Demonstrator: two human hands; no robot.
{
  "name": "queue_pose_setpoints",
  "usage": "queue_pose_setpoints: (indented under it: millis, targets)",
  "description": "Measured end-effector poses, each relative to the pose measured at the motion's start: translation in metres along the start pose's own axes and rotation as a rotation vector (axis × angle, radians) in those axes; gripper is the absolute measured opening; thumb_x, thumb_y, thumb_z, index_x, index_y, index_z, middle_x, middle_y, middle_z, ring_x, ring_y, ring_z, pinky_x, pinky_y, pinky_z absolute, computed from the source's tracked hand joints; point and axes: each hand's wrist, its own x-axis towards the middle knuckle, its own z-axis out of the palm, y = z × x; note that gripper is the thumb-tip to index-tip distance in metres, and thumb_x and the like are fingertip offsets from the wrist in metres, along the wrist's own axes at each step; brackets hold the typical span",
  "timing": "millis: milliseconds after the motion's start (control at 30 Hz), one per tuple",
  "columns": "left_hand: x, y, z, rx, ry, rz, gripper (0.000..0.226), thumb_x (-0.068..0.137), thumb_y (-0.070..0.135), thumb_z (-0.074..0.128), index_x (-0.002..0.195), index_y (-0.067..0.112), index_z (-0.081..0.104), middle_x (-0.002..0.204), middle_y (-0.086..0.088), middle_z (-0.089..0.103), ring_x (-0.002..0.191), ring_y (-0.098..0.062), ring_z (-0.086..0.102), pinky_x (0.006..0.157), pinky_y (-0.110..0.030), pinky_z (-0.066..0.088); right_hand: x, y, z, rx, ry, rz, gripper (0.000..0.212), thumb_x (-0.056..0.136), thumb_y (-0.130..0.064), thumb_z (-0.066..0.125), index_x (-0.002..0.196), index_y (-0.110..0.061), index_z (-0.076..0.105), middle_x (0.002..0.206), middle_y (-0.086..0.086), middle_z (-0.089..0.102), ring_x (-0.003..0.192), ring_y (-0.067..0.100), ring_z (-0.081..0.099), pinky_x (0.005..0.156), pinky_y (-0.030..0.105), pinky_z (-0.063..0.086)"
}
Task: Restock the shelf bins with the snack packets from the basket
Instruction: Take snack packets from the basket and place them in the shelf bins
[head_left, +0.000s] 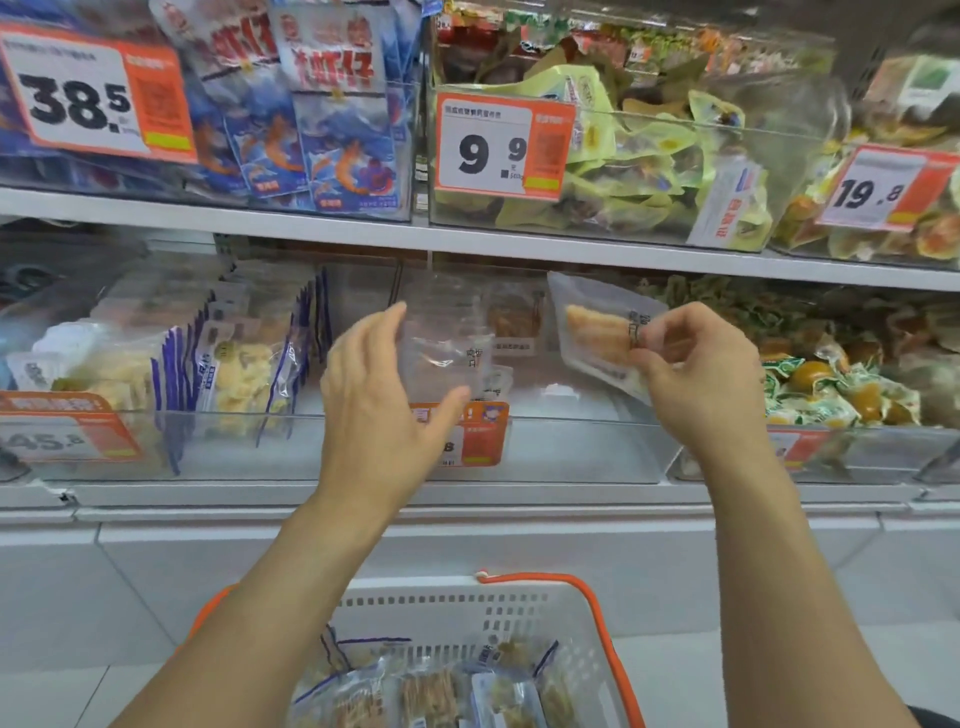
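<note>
At frame centre, a clear snack packet (605, 332) was pinched in the right grip (696, 369) above the near-empty shelf bin (545, 452); the left grip (384, 395), fingers spread, steadied an upright packet (447, 348). Released crookedly, both could topple flat.

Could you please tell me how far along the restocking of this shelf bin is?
Partly done. A few packets already stand at the back of the middle bin, which is mostly bare. The right hand pinches a packet over it; the left hand steadies another packet. Several packets remain in the basket.
</note>
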Motion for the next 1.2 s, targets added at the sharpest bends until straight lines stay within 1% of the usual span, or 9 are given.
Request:
queue_pose_setpoints:
  millis: [133,367,567,700,800,900,967,1067,1200]
  targets:
    - [-0.012,-0.029,0.022,0.161,-0.235,-0.099,0.108,0.076,0.058,0.074,0.155,0.009,0.019,0.158,-0.013,0.023,0.144,-0.031,0.028,0.115,-0.046,0.028,0.037,0.014,0.047,-0.225,-0.078,0.062,0.013,0.085,-0.007,0.067,0.089,-0.018,0.061,0.092,0.002,0.066,0.087,0.029,0.063,0.075,0.034,0.05]
    - [-0.026,-0.038,0.041,0.278,-0.099,-0.048,0.114,0.074,0.054,0.077,0.157,0.011,0.012,0.16,-0.016,0.027,0.139,-0.035,0.037,0.105,-0.043,0.031,0.12,0.055,0.132,-0.089,-0.446,0.469,0.039,0.09,-0.01,0.069,0.128,-0.003,0.063,0.129,0.017,0.064,0.116,0.031,0.064,0.094,0.036,0.056]
    - [-0.025,-0.045,0.045,0.303,-0.071,-0.063,0.129,0.065,0.054,0.083,0.157,0.004,0.007,0.152,-0.021,0.04,0.13,-0.034,0.041,0.103,-0.037,0.027,0.134,0.062,0.173,-0.334,-0.345,0.336,0.042,0.102,-0.037,0.051,0.116,-0.001,0.068,0.099,0.008,0.064,0.096,0.024,0.065,0.079,0.029,0.047]
    - [-0.023,-0.05,0.049,0.353,-0.041,-0.009,0.122,0.065,0.055,0.08,0.153,-0.004,0.019,0.152,-0.022,0.039,0.13,-0.032,0.037,0.104,-0.037,0.026,0.136,0.069,0.199,-0.38,-0.41,0.299,0.015,0.092,-0.019,0.064,0.094,-0.004,0.063,0.107,0.013,0.069,0.105,0.03,0.066,0.071,0.031,0.044]
    - [-0.023,-0.05,0.049,0.365,-0.044,0.001,0.119,0.065,0.058,0.076,0.152,-0.004,0.022,0.152,-0.021,0.039,0.131,-0.031,0.037,0.104,-0.037,0.026,0.135,0.075,0.213,-0.371,-0.387,0.314,0.043,0.095,-0.031,0.062,0.118,0.005,0.061,0.116,0.017,0.068,0.109,0.032,0.066,0.073,0.031,0.045]
    - [-0.023,-0.052,0.049,0.364,-0.047,-0.004,0.118,0.066,0.057,0.077,0.152,-0.004,0.024,0.152,-0.022,0.04,0.129,-0.031,0.037,0.103,-0.037,0.027,0.136,0.081,0.214,-0.279,-0.383,0.387,0.081,0.09,-0.048,0.066,0.144,0.006,0.038,0.133,0.018,0.061,0.117,0.032,0.063,0.079,0.032,0.05]
    - [-0.022,-0.052,0.049,0.372,-0.044,-0.002,0.118,0.067,0.057,0.077,0.152,-0.004,0.023,0.152,-0.022,0.039,0.13,-0.034,0.041,0.103,-0.038,0.028,0.135,0.078,0.206,-0.266,-0.377,0.413,0.086,0.088,-0.046,0.07,0.148,0.003,0.032,0.135,0.017,0.06,0.114,0.031,0.065,0.072,0.031,0.051]
    - [-0.023,-0.05,0.047,0.362,-0.076,-0.005,0.116,0.071,0.06,0.071,0.154,-0.002,0.019,0.155,-0.02,0.035,0.132,-0.036,0.043,0.105,-0.039,0.029,0.124,0.059,0.179,-0.339,-0.405,0.337,0.079,0.087,-0.042,0.073,0.142,0.003,0.039,0.127,0.013,0.061,0.109,0.032,0.065,0.073,0.03,0.051]
    - [-0.017,-0.046,0.043,0.308,-0.11,0.014,0.114,0.077,0.059,0.07,0.156,0.0,0.014,0.16,-0.018,0.026,0.14,-0.034,0.035,0.111,-0.039,0.026,0.09,0.027,0.12,-0.359,-0.282,0.045,0.027,0.086,-0.027,0.07,0.104,-0.006,0.072,0.094,0.013,0.071,0.095,0.033,0.069,0.078,0.031,0.052]
